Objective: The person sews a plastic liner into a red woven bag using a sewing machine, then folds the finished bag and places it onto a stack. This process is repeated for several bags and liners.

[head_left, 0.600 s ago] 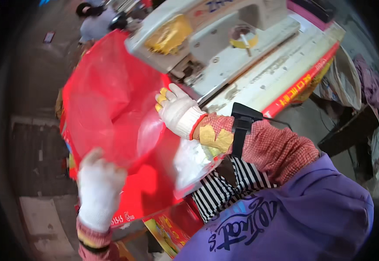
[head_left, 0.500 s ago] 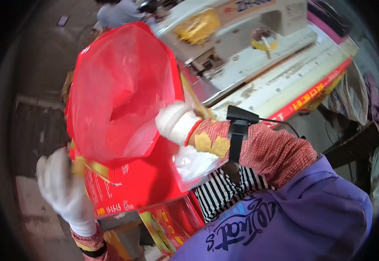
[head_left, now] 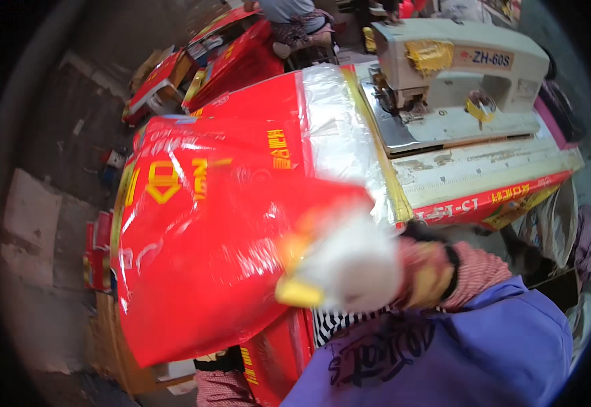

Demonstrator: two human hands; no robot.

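A large glossy red plastic sack (head_left: 200, 237) with yellow and white print is spread out in front of me, its near part lifted and bulging. My right hand (head_left: 353, 264), in a white glove and blurred by motion, is closed on the sack's right edge. Yellow patches show at its fingers. My left hand is hidden beneath the sack; only its checked sleeve (head_left: 221, 383) and a dark wrist strap show at the bottom. Under the raised sack lie more red sacks with a clear plastic liner (head_left: 336, 129) sticking out.
A white industrial sewing machine (head_left: 458, 74) with yellow tape stands at the right on a worn table (head_left: 445, 163). A roll of tape (head_left: 480, 106) rests on the machine's bed. Farther off, a person (head_left: 289, 20) sits near red sack piles (head_left: 231, 64). Bags hang at the far right.
The sack's open mouth and inner liner faced me before; now its printed side does. My left hand has gone under the sack, and my right hand has moved right and nearer. The view has shifted.
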